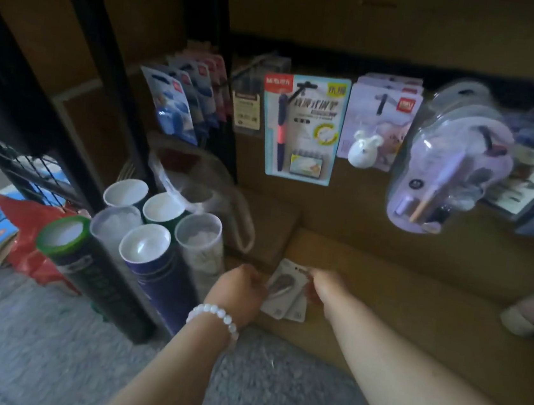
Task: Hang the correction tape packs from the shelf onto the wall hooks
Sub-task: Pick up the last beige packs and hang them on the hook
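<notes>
Low on a brown shelf ledge (383, 282), my two hands meet over a small stack of grey correction tape packs (285, 296). My left hand (242, 287), with a white bead bracelet (212, 316) at the wrist, has its fingers curled against the left edge of the stack; my right hand (324, 287) pinches the upper right corner of the top pack. The picture is blurred, so I cannot tell how many packs lie in the stack, only that at least two cards overlap. Above, on the brown wall, carded goods hang from hooks: a blue-edged pen pack (302, 128) in the middle, a lilac pack with a white mouse-shaped piece (379, 125) just to its right, and a clear-blister purple pack (449, 169) further right. To the left of the pen pack hang rows of blue and pink carded packs (184, 99). Beside my left arm stand upright tubes with white caps (147, 222), one with a green rim (64, 234), on the grey floor (25, 358). A red plastic bag (29, 221) lies behind them.
</notes>
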